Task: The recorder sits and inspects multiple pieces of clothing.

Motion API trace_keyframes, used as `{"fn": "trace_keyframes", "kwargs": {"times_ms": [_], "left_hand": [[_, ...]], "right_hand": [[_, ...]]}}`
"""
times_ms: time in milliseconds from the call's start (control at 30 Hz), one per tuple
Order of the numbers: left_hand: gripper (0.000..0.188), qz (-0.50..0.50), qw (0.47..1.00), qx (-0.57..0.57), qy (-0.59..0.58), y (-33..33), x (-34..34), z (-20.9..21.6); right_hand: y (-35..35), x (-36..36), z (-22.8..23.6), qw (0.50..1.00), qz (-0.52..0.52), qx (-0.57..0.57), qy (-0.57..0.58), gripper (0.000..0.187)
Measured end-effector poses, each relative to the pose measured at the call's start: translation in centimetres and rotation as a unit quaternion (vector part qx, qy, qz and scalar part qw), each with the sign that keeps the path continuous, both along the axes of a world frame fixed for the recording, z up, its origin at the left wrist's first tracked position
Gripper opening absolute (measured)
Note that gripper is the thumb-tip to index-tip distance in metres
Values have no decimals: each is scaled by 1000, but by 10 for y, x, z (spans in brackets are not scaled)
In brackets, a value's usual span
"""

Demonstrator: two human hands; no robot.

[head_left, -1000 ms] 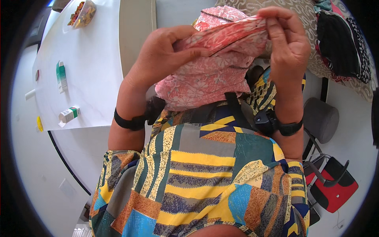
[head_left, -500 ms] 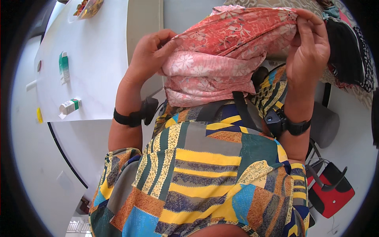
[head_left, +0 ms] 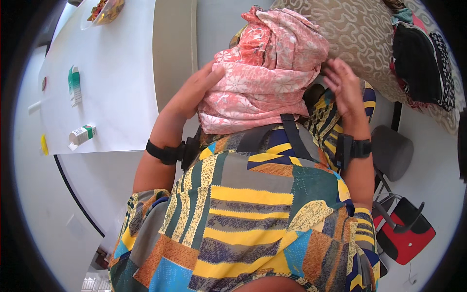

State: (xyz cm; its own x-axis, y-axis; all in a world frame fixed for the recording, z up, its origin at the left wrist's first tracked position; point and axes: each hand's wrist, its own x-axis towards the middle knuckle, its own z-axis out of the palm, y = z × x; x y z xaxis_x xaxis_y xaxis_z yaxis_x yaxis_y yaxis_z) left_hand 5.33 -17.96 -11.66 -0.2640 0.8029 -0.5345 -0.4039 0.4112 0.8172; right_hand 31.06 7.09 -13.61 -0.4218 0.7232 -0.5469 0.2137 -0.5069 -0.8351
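A pink and coral floral garment (head_left: 258,87) lies gathered and folded over my lap. Its redder side shows in a bunched fold near the top. My left hand (head_left: 197,90) is at its left edge, the thumb over the cloth and the fingertips partly hidden by it. Just off the right edge, my right hand (head_left: 344,87) is open with its fingers apart and holds nothing.
To the left stands a white table (head_left: 116,97) with two small green-and-white boxes (head_left: 74,86) and a clear container (head_left: 109,12). At the upper right, dark clothes (head_left: 418,65) lie on a patterned beige cushion (head_left: 360,34). A red and black bag (head_left: 406,231) sits lower right.
My right hand has let go of the garment's stretched upper part and come down and left. The cloth has dropped into a bunched fold. My left hand has moved slightly lower along the edge.
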Motion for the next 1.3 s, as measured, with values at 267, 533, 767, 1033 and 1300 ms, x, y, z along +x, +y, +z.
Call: {"fn": "trace_keyframes", "kwargs": {"times_ms": [267, 533, 767, 1033, 1300], "left_hand": [[68, 20, 994, 38, -99, -13, 1, 8], [49, 42, 996, 15, -73, 0, 5, 28], [41, 112, 989, 45, -84, -7, 3, 36], [48, 22, 996, 74, -36, -13, 3, 39], [48, -68, 998, 10, -11, -3, 0, 38]], "right_hand": [[-55, -5, -18, 978, 148, -149, -4, 53], [-59, -10, -16, 950, 147, -266, 72, 41], [-66, 3, 2, 941, 220, -238, 93, 42], [-66, 25, 26, 955, 176, -210, 110, 44], [-67, 32, 44, 968, 106, -171, 152, 42]]}}
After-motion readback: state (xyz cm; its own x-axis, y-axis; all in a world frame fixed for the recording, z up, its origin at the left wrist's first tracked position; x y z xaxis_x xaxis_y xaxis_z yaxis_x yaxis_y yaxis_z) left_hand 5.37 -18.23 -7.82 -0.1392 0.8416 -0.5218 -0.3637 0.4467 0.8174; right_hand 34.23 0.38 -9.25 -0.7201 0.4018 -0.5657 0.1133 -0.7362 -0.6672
